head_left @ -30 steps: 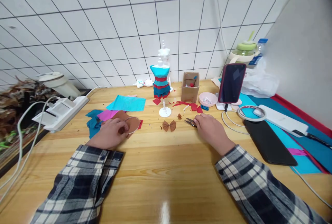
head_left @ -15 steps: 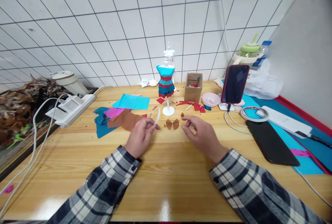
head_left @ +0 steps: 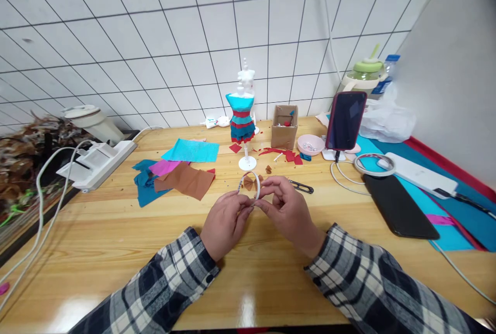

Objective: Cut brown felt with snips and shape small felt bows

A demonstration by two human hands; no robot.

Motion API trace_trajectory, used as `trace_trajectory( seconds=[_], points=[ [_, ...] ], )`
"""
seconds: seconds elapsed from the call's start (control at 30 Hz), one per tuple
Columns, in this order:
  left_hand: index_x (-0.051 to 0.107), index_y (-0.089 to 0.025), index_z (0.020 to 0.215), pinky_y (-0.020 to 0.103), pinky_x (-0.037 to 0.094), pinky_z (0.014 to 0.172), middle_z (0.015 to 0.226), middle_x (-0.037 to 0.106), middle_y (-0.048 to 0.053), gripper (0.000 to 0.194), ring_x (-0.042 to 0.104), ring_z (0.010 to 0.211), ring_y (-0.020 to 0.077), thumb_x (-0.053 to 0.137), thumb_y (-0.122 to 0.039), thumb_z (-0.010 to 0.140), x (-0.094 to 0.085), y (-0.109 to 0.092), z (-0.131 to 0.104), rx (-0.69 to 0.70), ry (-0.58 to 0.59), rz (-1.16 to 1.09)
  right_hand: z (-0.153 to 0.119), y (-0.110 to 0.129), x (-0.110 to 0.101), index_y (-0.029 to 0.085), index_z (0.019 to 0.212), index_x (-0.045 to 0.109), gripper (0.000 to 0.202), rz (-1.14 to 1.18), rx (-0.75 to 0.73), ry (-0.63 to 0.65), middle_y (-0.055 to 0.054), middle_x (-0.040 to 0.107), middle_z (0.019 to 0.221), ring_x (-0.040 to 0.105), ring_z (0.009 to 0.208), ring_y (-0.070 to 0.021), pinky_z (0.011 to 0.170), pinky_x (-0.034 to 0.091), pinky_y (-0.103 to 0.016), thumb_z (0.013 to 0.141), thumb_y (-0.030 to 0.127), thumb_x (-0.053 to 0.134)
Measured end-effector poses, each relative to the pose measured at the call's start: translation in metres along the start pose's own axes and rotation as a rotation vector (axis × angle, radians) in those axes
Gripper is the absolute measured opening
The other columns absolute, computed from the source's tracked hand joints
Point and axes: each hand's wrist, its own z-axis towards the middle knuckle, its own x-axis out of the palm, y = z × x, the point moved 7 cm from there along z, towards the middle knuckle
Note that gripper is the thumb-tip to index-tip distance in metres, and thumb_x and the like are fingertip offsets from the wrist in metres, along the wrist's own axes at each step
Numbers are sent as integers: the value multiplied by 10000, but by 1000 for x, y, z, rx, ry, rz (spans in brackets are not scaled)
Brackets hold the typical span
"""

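Left hand [head_left: 226, 219] is mostly closed, thumb and fingers pinching the near edge of a pale ring [head_left: 258, 188], which stands on edge above the table [head_left: 248, 277], right in front of the brown bow [head_left: 248, 183]. Right hand [head_left: 290, 212] is half curled, thumb and fingertips at the ring's right side, can't tell if it grips it; snips [head_left: 302, 186] lie just beyond that hand. Dressed form [head_left: 243, 112] stands behind the bow, brown sheet [head_left: 188, 180] lies to the left, box [head_left: 284, 137] and pink bowl [head_left: 311, 145] back right.
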Motion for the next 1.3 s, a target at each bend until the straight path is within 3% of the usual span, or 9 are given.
trace_trajectory(
  seconds=[0.23,0.33,0.4,0.47,0.6,0.73,0.93,1.17,1.3],
  points=[
    [569,-213,1008,447,382,1066,882,715,23,162,663,807,161,432,-194,924,2,-3,0,114,38,141,0,0,1,225,1019,530,240,-79,-3,35,12,700,796,411,433,-78,452,339,-221,816,319,619],
    [557,-216,1125,441,358,1085,943,724,29,242,667,856,157,415,-182,932,4,-3,1,133,81,158,3,-6,0,214,888,524,172,-109,16,51,25,664,732,410,439,-80,452,326,-218,801,320,629],
    [561,-207,1135,430,375,1065,959,726,38,249,667,858,162,420,-184,931,5,-2,1,119,96,168,5,-9,0,207,778,500,161,-129,9,76,25,655,734,425,455,-76,476,344,-218,796,303,628],
    [585,-196,1084,414,420,1005,943,726,49,219,664,838,176,430,-202,929,4,0,2,74,93,177,6,-10,-1,203,785,494,159,-127,5,61,10,680,845,442,469,-69,502,372,-223,792,284,631],
    [595,-191,1043,354,482,798,912,719,70,204,655,827,209,438,-252,928,3,4,1,-6,86,160,6,-7,-3,218,1078,540,327,-122,-19,0,-23,673,1067,473,484,-68,529,420,-237,781,285,660],
    [583,-194,1063,331,452,714,822,710,56,221,642,759,209,434,-289,929,4,7,0,-43,109,155,6,0,-7,217,880,663,90,-223,-110,-17,-3,687,861,506,540,-98,581,427,-246,835,273,610],
    [612,-200,1004,329,400,677,761,670,45,248,596,712,205,410,-329,940,0,14,2,-64,143,179,8,1,-14,190,854,592,103,-328,-164,-53,-20,637,836,536,680,-140,682,417,-268,898,226,506],
    [608,-198,961,281,426,719,843,668,30,256,600,798,172,386,-326,959,-3,32,4,-191,111,-61,6,4,-11,191,845,545,107,-331,-202,-40,-24,590,808,531,750,-162,689,397,-276,916,229,475],
    [620,-191,954,272,431,723,822,665,33,249,601,800,166,399,-306,953,-3,34,5,-148,92,-130,4,4,-9,195,844,537,108,-320,-206,-32,-22,577,795,522,743,-165,675,389,-280,919,236,470]
  ],
)
